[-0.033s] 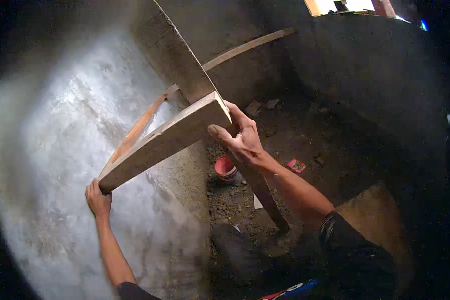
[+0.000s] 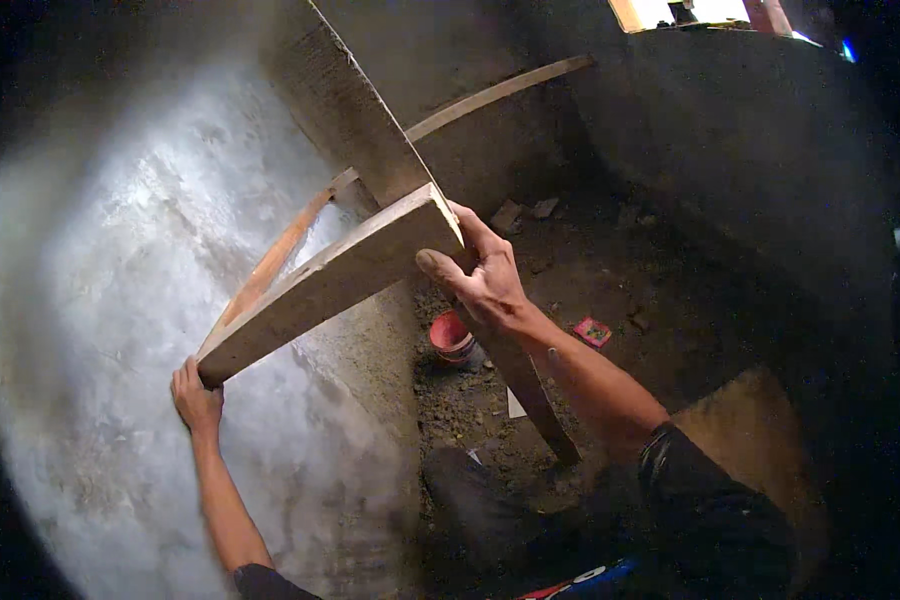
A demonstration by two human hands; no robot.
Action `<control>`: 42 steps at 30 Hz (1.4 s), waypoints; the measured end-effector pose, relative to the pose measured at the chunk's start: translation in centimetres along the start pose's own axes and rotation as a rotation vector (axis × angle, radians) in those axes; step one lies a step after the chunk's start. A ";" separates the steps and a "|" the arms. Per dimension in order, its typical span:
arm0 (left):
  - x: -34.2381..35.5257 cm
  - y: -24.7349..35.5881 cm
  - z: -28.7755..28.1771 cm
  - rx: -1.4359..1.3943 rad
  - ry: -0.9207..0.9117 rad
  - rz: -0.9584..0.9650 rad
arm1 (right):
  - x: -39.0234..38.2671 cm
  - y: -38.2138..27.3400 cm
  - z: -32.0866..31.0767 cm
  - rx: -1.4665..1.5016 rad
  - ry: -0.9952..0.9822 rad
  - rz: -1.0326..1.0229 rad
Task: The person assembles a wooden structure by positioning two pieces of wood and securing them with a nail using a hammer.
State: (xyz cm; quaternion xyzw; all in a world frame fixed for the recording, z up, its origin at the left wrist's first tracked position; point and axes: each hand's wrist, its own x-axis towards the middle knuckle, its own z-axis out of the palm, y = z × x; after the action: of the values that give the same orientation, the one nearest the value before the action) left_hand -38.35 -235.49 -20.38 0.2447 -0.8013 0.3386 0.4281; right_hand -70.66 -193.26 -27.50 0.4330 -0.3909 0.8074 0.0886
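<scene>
A short, pale wooden board (image 2: 315,285) spans from lower left to upper right across my view. My left hand (image 2: 196,398) grips its left end, fingers wrapped round the edge, beside a pale plastered wall. My right hand (image 2: 485,275) holds the raised right end, thumb on the near face and fingers behind. A thinner reddish batten (image 2: 275,255) runs up from near my left hand to a small wooden block. A wide plank (image 2: 355,110) rises behind the board's right end, and a dark plank (image 2: 538,400) slants down behind my right hand to the floor.
The pale wall (image 2: 110,300) fills the left. A curved-looking batten (image 2: 500,95) crosses the dark back wall. On the rubble-strewn floor are a red bucket (image 2: 450,335), a small pink container (image 2: 592,330) and a brown sheet (image 2: 745,420). A bright opening (image 2: 690,12) is top right.
</scene>
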 end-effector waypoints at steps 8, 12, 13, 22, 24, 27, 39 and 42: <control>0.2 0.6 -0.4 -0.016 -0.022 0.000 | 0.2 0.5 -0.2 0.005 0.008 -0.013; 0.6 1.1 -0.5 -0.023 -0.027 -0.027 | 0.4 0.5 -0.3 -0.062 0.021 -0.045; 0.5 0.8 -0.3 -0.020 -0.029 -0.026 | 0.3 0.5 -0.2 -0.075 0.040 -0.056; 0.5 -0.2 0.6 0.002 -0.045 -0.010 | 0.3 1.0 -0.9 -0.072 0.050 -0.127; 0.3 -0.1 0.6 -0.011 -0.042 -0.014 | 0.0 0.8 -0.9 -0.099 0.032 -0.093; 0.2 0.3 0.2 -0.017 -0.021 -0.002 | -0.1 1.2 -0.9 -0.115 0.022 -0.066; 0.8 2.0 -0.4 -0.022 -0.037 -0.055 | 0.1 1.4 -1.4 -0.209 0.065 -0.101; 0.8 1.3 -0.2 -0.025 0.011 0.020 | 0.1 1.3 -1.4 -0.202 0.050 -0.076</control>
State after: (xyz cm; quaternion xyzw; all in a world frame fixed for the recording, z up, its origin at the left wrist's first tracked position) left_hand -39.55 -234.53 -20.07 0.2293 -0.8057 0.3343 0.4319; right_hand -72.26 -193.21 -28.61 0.4159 -0.4514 0.7705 0.1721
